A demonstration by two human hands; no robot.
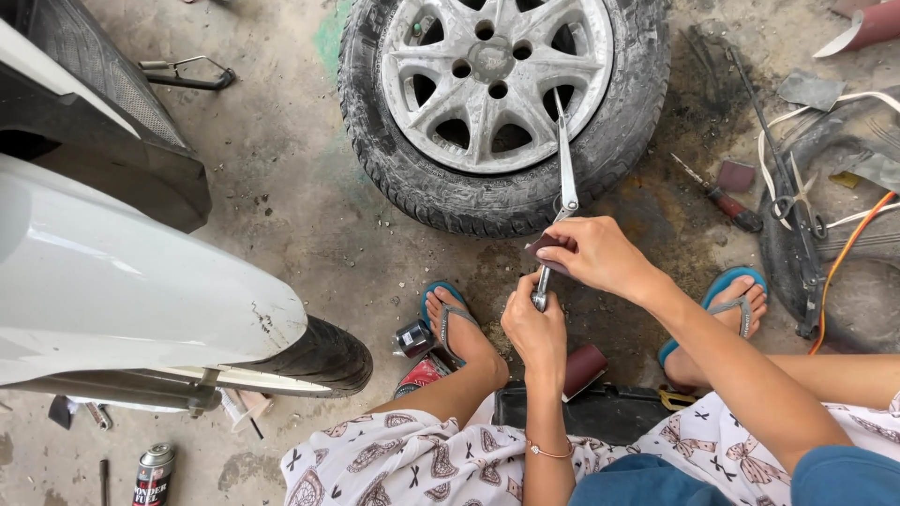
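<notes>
Our left hand (534,323) grips the lower end of the bar (565,169); our right hand (595,255) pinches sandpaper (547,249) on it. The bar points away, onto the wheel (497,84).

Blue flip-flops (450,309); butterfly-print skirt (394,459) — blue top (844,473); thin bracelet (547,451).
</notes>
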